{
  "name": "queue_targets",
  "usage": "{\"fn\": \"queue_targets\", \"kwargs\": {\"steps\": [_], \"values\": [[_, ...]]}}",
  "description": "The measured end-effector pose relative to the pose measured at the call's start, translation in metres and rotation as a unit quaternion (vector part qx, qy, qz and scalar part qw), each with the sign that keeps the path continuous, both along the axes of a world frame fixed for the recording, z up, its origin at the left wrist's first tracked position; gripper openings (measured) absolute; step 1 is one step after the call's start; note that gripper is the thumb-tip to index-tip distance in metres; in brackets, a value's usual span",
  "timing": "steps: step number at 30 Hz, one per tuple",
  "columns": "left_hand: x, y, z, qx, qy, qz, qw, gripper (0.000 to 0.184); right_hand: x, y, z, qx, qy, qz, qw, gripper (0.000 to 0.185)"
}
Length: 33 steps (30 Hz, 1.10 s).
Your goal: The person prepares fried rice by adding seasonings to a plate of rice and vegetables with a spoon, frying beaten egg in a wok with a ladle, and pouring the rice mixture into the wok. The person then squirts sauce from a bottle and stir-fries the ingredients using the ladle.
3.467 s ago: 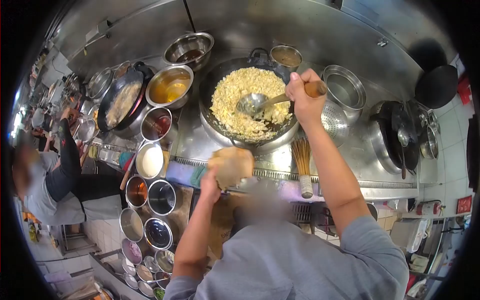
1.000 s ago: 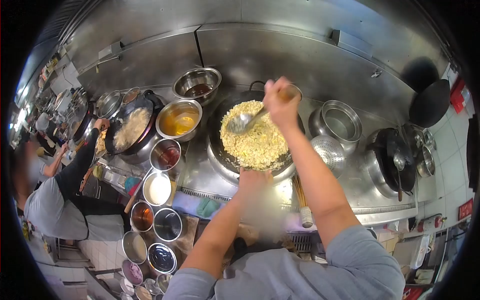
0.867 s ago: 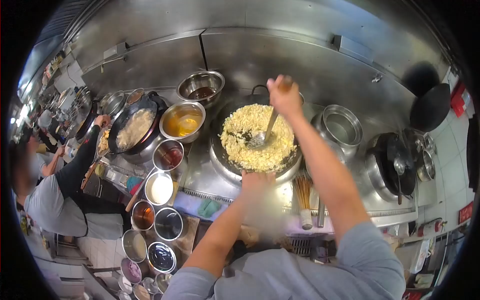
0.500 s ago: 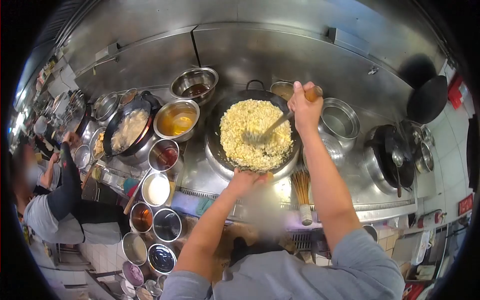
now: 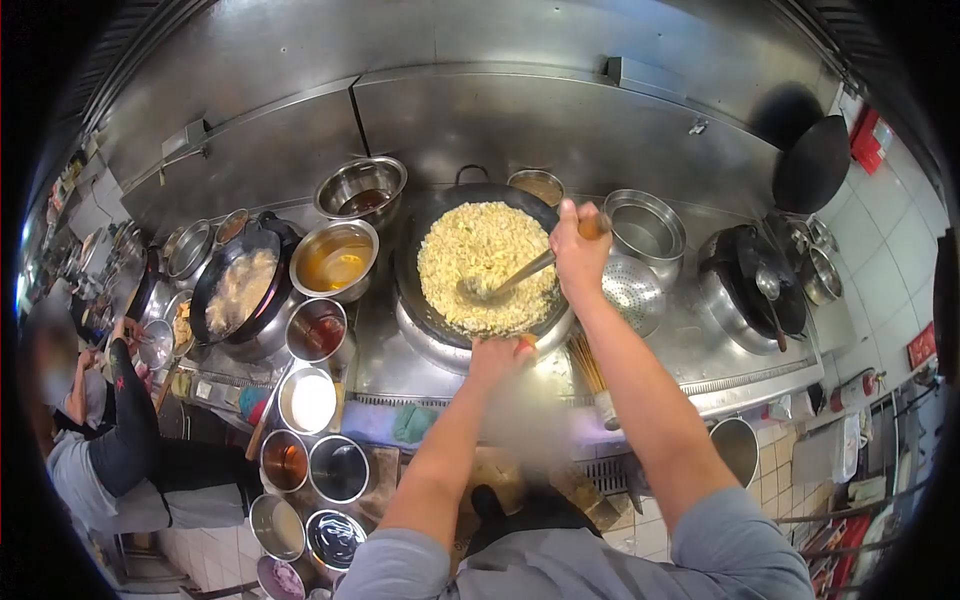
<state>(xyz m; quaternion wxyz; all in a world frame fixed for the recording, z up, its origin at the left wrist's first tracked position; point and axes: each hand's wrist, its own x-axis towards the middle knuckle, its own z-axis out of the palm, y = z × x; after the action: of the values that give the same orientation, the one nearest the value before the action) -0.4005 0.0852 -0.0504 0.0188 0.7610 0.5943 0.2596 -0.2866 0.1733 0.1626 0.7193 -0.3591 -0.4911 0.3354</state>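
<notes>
A large black wok [image 5: 408,285] full of yellowish fried rice [image 5: 485,255] sits in front of me. My right hand [image 5: 580,250] is closed round the wooden handle of a metal ladle [image 5: 530,268], whose bowl is sunk in the rice left of centre. At the near edge of the wok, my left hand [image 5: 500,355] is closed on the wok's near side; a small orange end shows beside its fingers, and the exact grip is hidden. A bamboo wok brush [image 5: 588,368] lies right of my left hand, partly behind my right forearm.
A perforated strainer [image 5: 632,292] and a steel pot [image 5: 645,232] stand right of the wok. To its left are a bowl of amber liquid [image 5: 335,262], several seasoning pots, including one of white powder [image 5: 307,400], and another wok [image 5: 240,290]. A co-worker [image 5: 120,430] stands far left.
The ladle's bowl has moved left and nearer through the rice, and my right hand has come slightly nearer. The whole view has shifted. My left hand keeps its place at the wok's near edge.
</notes>
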Motion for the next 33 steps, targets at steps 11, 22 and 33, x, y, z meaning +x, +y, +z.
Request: {"fn": "queue_targets", "kwargs": {"steps": [11, 22, 33], "values": [[0.016, -0.053, 0.119, 0.051, -0.04, -0.034, 0.997, 0.034, -0.016, -0.008, 0.114, -0.087, 0.011, 0.106, 0.991, 0.023], [0.019, -0.084, 0.15, -0.051, -0.017, -0.073, 0.996, 0.039, 0.029, -0.056, 0.124, -0.047, 0.057, 0.192, 0.978, 0.025], [0.025, -0.138, 0.199, -0.106, 0.019, -0.081, 0.991, 0.036, 0.037, -0.08, 0.118, -0.063, 0.023, 0.178, 0.982, 0.024]]}}
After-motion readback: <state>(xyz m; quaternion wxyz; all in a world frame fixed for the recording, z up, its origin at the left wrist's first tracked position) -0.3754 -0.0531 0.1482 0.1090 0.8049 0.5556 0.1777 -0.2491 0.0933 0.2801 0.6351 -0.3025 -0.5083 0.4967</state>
